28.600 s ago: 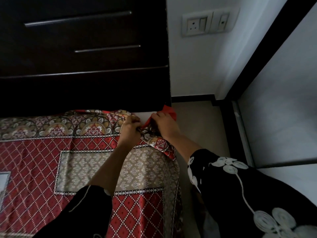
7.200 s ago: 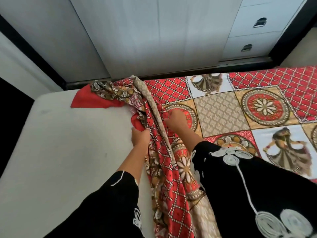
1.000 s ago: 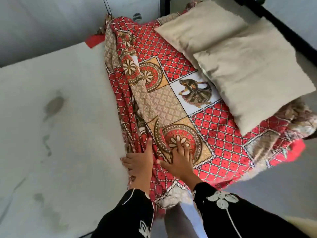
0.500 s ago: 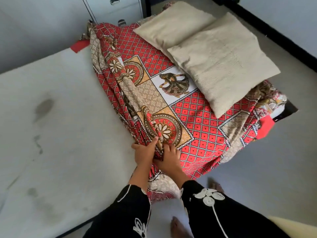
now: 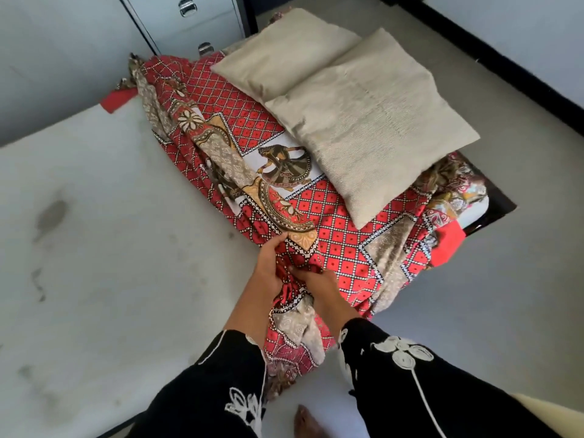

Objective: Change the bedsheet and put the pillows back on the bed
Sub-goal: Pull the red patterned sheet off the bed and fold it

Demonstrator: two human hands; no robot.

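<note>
Both hands are on the sheet (image 5: 344,235). The left hand (image 5: 268,267) has its fingers wrapped around a bunched fold at the near edge, and the right hand (image 5: 319,279) sits just beside it with its fingers curled into the same wad of fabric, so the two are pretty much touching.

The sheet is red with a diamond grid, beige panels, round flower medallions and a dancer figure (image 5: 284,165) printed on a white square. It's all scrunched over onto the right half of the bed, with a thick ridge of folds running from the far left corner down to the hands. A loose tail of it hangs off the near edge between the two black sleeves. The left sleeve (image 5: 215,390) and right sleeve (image 5: 410,384) both have white embroidery. Plain red backing shows at the far left corner (image 5: 115,99) and at the right edge (image 5: 448,245).

The left half of the mattress (image 5: 110,232) is bare, off-white, with a few dark stains (image 5: 50,213).

Two beige pillows lie on the sheet at the far right. The near pillow (image 5: 373,121) overlaps the far pillow (image 5: 284,52).

A dark corner of the bed frame (image 5: 499,200) pokes out on the right. Pale drawers (image 5: 196,23) with metal handles stand at the far side, the floor (image 5: 474,295) is grey, and a bare foot (image 5: 305,420) shows at the near edge.
</note>
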